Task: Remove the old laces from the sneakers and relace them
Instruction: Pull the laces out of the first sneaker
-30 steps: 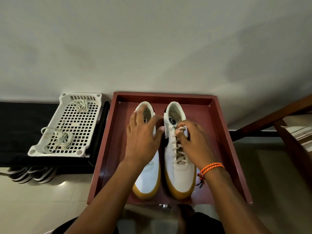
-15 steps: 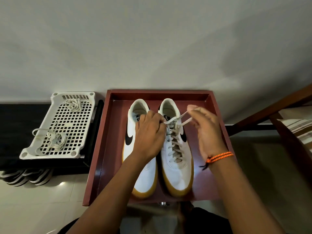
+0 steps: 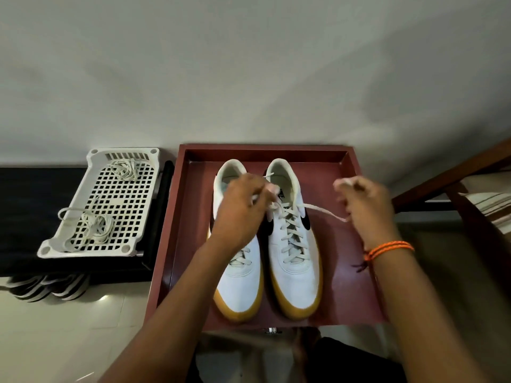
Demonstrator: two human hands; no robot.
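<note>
Pale wall behind; dark red wooden tray (image 3: pixel 356 205) holding white gum-soled sneakers (image 3: pixel 296 272).
Right hand (image 3: pixel 365 208) pinching cream lace end (image 3: pixel 323 210), stretched rightward across shoe axis; left hand (image 3: pixel 237 214) gripping opposite end at top eyelets.

You have one view only — the camera worn on your head, so no second view shares any of the scene. It looks forward and steeply down, close enough that both forearms run in from the bottom edge and your fingers (image 3: pixel 343 183) sit near mid-frame. The wide lens bows straight lines: the wall beyond your fingers fills the whole upper half. Just under your fingers lies the red tray (image 3: pixel 265 150), squarely centred and nearly head-on. Well left of your fingers the white basket (image 3: pixel 95 154) looks skewed by the lens — and wooden furniture (image 3: pixel 453 172) cuts the right edge. Floor shows at lower left, nearer you than your fingers.
</note>
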